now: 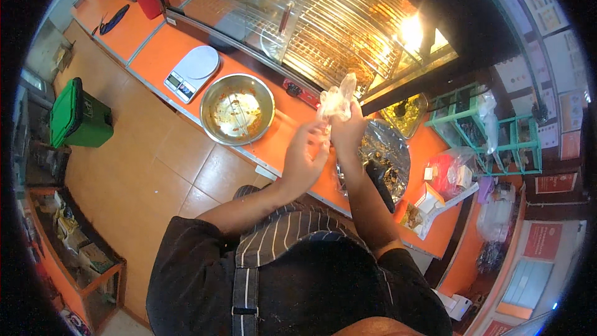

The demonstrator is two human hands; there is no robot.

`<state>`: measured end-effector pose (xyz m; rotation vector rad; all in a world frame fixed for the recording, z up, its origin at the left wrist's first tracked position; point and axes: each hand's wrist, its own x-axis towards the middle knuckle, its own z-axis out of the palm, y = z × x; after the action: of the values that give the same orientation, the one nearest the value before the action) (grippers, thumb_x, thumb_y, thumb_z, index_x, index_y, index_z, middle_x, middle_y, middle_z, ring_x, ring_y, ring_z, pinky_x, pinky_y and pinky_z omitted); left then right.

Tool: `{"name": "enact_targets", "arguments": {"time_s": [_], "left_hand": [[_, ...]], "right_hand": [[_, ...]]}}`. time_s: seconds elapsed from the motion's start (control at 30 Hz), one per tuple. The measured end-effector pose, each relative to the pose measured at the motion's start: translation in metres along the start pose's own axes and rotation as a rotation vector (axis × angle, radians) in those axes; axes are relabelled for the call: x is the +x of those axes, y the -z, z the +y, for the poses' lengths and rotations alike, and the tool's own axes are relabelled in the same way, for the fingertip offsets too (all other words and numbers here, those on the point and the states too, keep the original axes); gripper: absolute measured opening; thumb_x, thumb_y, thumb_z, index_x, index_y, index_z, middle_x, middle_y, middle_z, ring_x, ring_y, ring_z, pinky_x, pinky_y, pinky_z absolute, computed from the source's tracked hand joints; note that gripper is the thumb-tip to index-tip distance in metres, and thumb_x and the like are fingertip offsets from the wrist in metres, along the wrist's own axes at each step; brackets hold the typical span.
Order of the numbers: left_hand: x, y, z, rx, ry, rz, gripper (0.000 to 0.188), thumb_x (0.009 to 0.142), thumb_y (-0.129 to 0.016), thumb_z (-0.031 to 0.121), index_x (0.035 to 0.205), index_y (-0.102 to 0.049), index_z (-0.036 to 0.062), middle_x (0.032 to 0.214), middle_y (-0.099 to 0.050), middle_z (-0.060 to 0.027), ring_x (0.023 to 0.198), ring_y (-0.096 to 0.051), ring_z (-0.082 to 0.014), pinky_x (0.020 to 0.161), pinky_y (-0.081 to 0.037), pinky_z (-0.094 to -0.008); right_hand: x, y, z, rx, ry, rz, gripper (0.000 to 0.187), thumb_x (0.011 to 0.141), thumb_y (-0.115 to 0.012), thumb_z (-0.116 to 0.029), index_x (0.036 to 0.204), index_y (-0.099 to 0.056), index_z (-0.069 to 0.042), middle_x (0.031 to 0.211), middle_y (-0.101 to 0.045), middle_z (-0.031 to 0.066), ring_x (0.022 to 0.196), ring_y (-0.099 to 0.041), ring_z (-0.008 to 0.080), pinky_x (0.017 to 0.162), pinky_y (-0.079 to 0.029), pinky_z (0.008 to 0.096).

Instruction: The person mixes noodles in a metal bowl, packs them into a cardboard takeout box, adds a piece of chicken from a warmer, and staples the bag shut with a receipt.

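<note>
A crumpled clear plastic glove (pixel 337 103) is held up over the counter in front of the lit display case. My right hand (pixel 349 129) is closed around its lower part. Bare and slightly blurred, my left hand (pixel 303 160) is raised beside it with thumb and fingers apart, fingertips close to the glove's edge; whether they touch it I cannot tell. To the left of the hands stands a steel bowl (pixel 221 126) with orange-red residue inside. Foil with dark, crumbly food (pixel 392 177) lies behind my right forearm.
A white kitchen scale (pixel 198 62) stands left of the bowl. The glass display case (pixel 249 28) with wire racks borders the orange counter (pixel 144 55). A tray of yellow-green food (pixel 404 113) and a green rack (pixel 497 140) stand right. A green bin (pixel 84 118) is on the floor.
</note>
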<state>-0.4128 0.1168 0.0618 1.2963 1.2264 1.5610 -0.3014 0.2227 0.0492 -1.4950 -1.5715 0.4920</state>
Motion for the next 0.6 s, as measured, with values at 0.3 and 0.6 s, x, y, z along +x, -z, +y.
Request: {"name": "enact_targets", "arguments": {"time_s": [0.3,0.6], "left_hand": [[0.017,0.007,0.0,0.207,-0.11,-0.323,0.02,0.092,-0.065,0.014,0.106,-0.056,0.0032,0.092,-0.056,-0.0138,0.084,-0.058,-0.0264,0.075,-0.049,-0.0366],[0.208,0.073,-0.025,0.544,-0.433,0.462,0.036,0.088,-0.065,0.011,0.12,-0.054,-0.001,0.113,-0.059,-0.0191,0.105,-0.058,-0.0348,0.089,-0.046,-0.0437]], "right_hand": [[0.029,0.019,0.022,0.081,-0.096,0.378,0.027,0.081,-0.064,0.003,0.093,-0.043,-0.009,0.082,-0.043,0.0005,0.073,-0.043,0.0144,0.068,-0.041,0.0277],[-0.006,0.019,0.017,0.923,-0.768,-0.154,0.025,0.096,-0.056,-0.005,0.121,-0.051,-0.008,0.096,-0.063,0.0062,0.072,-0.062,0.0172,0.056,-0.052,0.033]]}}
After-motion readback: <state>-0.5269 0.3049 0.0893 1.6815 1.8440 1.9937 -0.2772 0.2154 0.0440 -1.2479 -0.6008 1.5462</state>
